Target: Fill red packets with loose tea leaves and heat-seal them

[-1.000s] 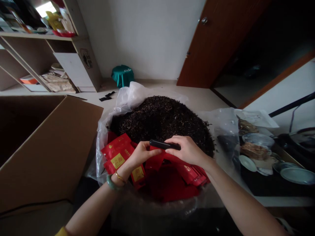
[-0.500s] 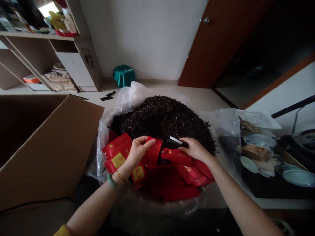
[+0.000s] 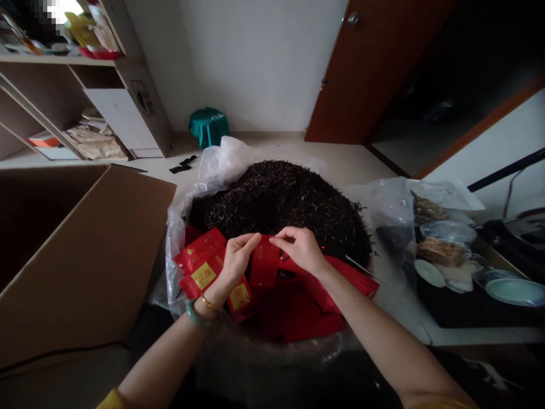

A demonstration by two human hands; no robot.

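A big heap of dark loose tea leaves (image 3: 281,199) lies in a clear plastic bag (image 3: 221,165) in front of me. Several small red pouches (image 3: 202,264) lie on its near side. Between my hands stands one red pouch (image 3: 264,264), upright. My left hand (image 3: 236,258) pinches its top left edge. My right hand (image 3: 300,247) pinches its top right edge. A green bangle and a gold bracelet circle my left wrist. I cannot see the black scoop in either hand.
An open cardboard box (image 3: 80,255) stands at my left. A tray at my right carries bowls and a lidded glass jar (image 3: 447,238). Shelves (image 3: 63,96), a green stool (image 3: 208,125) and a brown door (image 3: 366,68) lie beyond.
My right hand held a black scoop over the pouch, then dipped it toward the tea. Now it has come back without the scoop and pinches the pouch's top with my left hand.
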